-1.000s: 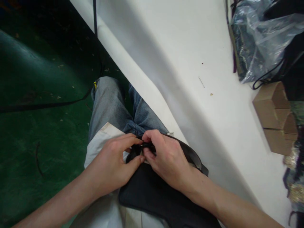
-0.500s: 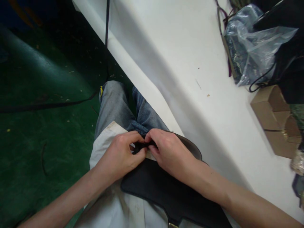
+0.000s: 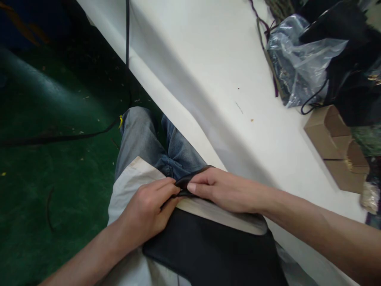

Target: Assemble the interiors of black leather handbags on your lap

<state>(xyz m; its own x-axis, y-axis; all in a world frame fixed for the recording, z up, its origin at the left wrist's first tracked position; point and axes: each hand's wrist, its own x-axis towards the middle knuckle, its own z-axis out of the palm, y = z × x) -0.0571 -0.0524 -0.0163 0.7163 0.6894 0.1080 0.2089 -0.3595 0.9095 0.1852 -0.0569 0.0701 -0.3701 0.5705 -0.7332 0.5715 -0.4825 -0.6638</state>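
A black bag (image 3: 217, 242), smooth and leather-like, rests on my lap against a pale shirt. A strip of its beige lining (image 3: 223, 212) shows between the front panel and the far edge. With fingers and thumb pinched together, my left hand (image 3: 154, 202) grips the bag's far black edge at its left end. Close beside it, my right hand (image 3: 220, 188) has its thumb and fingers closed on the same edge. Whatever small part lies between the fingertips is hidden.
A white table (image 3: 232, 131) runs diagonally on the right. On it are a clear plastic bag (image 3: 300, 59), brown cardboard boxes (image 3: 330, 143) and dark materials. A black strap (image 3: 127, 35) hangs over the table edge. The green floor (image 3: 68, 202) is at left.
My right hand has turned flatter and lies along the bag's edge. The bag's mouth faces up more, with more lining showing. The whole view has shifted slightly.
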